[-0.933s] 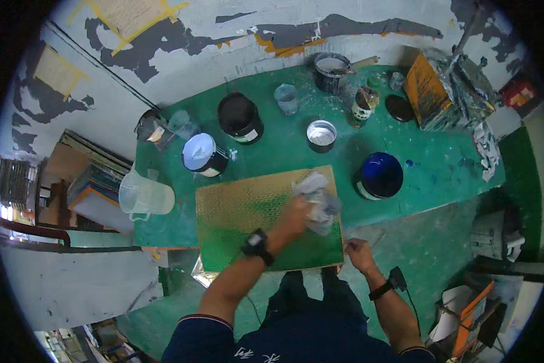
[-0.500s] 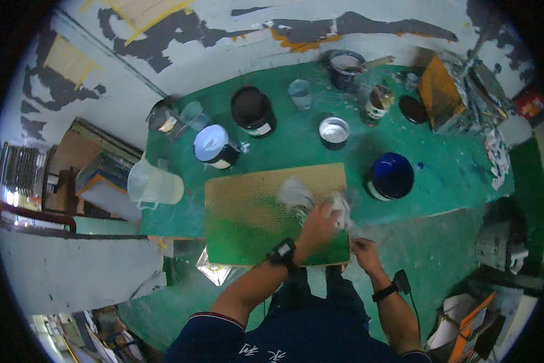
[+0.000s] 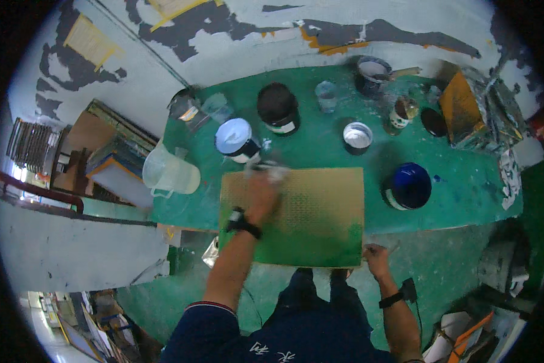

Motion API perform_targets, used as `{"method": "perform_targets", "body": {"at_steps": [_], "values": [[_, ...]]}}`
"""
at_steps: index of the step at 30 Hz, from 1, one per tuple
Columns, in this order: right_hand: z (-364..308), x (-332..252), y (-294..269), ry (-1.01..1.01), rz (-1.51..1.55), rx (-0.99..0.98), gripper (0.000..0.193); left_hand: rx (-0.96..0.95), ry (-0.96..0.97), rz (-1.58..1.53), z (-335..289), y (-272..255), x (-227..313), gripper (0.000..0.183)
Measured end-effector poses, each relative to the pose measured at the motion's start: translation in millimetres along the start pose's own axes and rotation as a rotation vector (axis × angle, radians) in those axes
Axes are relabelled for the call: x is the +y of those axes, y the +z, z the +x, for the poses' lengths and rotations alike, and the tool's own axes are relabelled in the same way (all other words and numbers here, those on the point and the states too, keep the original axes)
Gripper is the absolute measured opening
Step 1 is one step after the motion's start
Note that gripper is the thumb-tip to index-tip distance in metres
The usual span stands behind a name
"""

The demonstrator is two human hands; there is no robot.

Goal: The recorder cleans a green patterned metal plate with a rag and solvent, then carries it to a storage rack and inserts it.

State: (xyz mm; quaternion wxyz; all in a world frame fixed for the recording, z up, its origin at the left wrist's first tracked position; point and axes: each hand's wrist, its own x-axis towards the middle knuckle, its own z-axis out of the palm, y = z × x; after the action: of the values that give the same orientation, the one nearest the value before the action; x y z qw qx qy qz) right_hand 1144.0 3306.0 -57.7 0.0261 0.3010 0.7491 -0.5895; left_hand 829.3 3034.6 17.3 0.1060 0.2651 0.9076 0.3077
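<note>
Paint-spattered green tabletop [image 3: 465,175] runs across the middle of the head view, and on its near edge lies a flat rectangular board [image 3: 311,218], tan over most of its face with green paint along its near strip and right corner. The left hand [image 3: 261,196] reaches over the board's far left corner, fingers curled down onto a crumpled whitish rag [image 3: 273,172] that is blurred; the hand presses on the rag, though how tightly it grips cannot be told. A black wristwatch [image 3: 240,222] sits on that forearm. The right hand [image 3: 376,259] is at the board's near right corner, fingers closed against the edge there, touching it; another dark band is on that wrist.

Just beyond the rag stands a round tin with a pale blue-white lid [image 3: 235,139], and behind it a black-lidded round can [image 3: 277,106]. A small white-rimmed tin [image 3: 357,134] stands farther right, well apart from the board. A deep blue round pot [image 3: 409,185] sits just beside the board's right edge. At the table's left end a translucent plastic measuring jug [image 3: 169,174] stands near the board's far left corner. Toward the far right lie an orange flat tray [image 3: 461,107] and a grey bucket with a stick in it [image 3: 373,69]. The person wears a dark navy top, seen at the lower edge.
</note>
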Motion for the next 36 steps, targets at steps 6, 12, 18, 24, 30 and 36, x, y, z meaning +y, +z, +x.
{"method": "perform_targets", "body": {"at_steps": [6,12,18,24,30,36], "values": [[2.8,-5.7,-1.6,-0.008,-0.018,-0.042,0.024,0.002,0.332,0.148,-74.5,86.3,34.4,0.042],[1.5,-10.4,3.9,0.067,0.039,-0.019,0.023,0.251,-0.086,-0.186,-93.3,-44.8,-90.0,0.037],[4.4,8.9,-3.7,0.05,0.058,-0.023,0.026,0.427,0.129,0.185,-114.9,80.2,-54.5,0.036],[3.1,-7.4,-4.1,0.115,-0.021,0.0,0.024,0.136,0.276,0.132,-122.1,-20.8,-56.8,0.039],[4.8,-12.8,4.7,0.058,-0.006,-0.001,0.02,0.409,-0.188,0.423,-147.5,-52.7,-149.5,0.045],[2.3,-18.9,0.8,0.092,-0.048,0.026,0.02,0.212,0.181,0.143,-148.8,72.2,-11.3,0.039]]}}
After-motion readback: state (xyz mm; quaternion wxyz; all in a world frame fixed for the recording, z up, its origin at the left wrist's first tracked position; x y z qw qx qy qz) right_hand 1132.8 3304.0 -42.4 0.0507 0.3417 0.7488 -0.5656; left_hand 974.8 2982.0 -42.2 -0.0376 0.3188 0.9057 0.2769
